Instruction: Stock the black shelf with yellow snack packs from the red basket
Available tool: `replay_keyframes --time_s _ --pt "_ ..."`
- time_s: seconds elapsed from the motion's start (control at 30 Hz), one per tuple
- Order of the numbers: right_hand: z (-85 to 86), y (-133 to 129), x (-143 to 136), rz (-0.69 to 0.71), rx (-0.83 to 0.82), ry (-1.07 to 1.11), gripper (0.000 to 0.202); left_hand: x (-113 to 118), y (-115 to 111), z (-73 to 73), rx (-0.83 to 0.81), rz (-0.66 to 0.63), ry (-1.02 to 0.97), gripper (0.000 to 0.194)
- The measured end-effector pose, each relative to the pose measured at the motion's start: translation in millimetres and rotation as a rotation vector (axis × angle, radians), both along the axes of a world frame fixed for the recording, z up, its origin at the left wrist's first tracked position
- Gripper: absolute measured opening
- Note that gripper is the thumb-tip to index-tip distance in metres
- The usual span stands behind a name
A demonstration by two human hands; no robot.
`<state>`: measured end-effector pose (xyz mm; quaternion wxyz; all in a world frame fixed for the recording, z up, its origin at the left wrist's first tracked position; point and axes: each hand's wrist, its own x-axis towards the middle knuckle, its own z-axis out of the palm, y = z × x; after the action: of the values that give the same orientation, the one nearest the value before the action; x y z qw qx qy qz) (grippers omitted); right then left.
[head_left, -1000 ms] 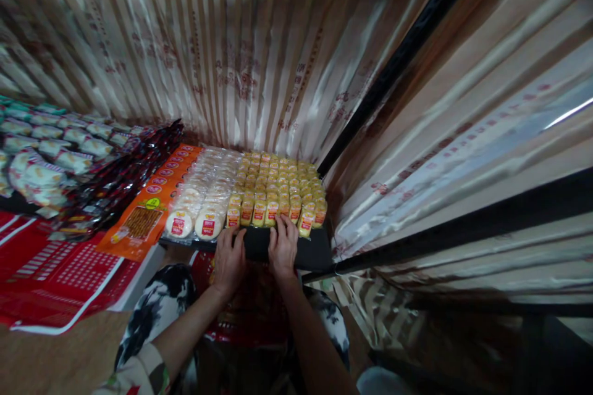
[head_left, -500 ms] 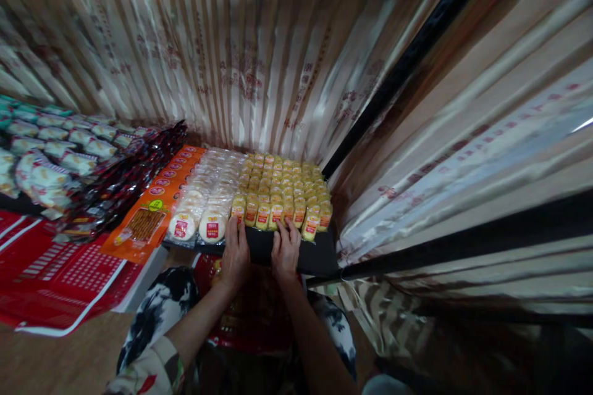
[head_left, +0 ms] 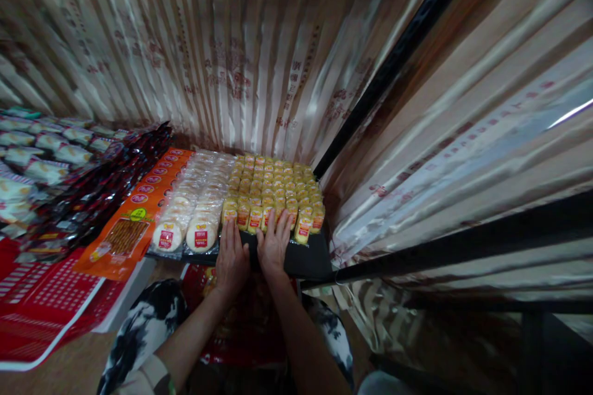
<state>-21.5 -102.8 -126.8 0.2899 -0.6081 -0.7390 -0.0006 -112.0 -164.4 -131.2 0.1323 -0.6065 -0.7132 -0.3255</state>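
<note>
Rows of small yellow wrapped snacks (head_left: 273,188) stand packed on a dark shelf (head_left: 308,256). My left hand (head_left: 231,259) lies at the front left of these rows, its fingers stretched out against the front packs. Beside it, my right hand (head_left: 274,244) has its fingers spread on the front packs nearer the middle. Neither hand is wrapped round a pack. One yellow pack (head_left: 303,228) juts forward to the right of my right hand. Left of the yellow rows are two rows of round white wrapped biscuits (head_left: 201,236).
An orange snack bag (head_left: 125,234) and dark red shiny packets (head_left: 92,191) lie farther left, above a red basket (head_left: 41,302). Striped plastic sheeting (head_left: 259,43) hangs behind. A black pole (head_left: 384,80) slants at the right.
The view has shifted so the goods appear farther left. My fingers now lie flatter against the front packs, with my right fingers more spread.
</note>
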Motion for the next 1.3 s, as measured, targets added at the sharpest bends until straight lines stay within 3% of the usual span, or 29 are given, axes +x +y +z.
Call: replay_keyframes --time_s 0.33,1.3 --pt "2.8 3 -3 0.008 0.009 0.032 0.057 -9 8 7.3 0.076 -0.049 -0.073 0.044" --pt "6.3 8 -7 -0.032 -0.024 0.024 0.058 -7 14 6.8 0.019 -0.029 -0.006 0.052"
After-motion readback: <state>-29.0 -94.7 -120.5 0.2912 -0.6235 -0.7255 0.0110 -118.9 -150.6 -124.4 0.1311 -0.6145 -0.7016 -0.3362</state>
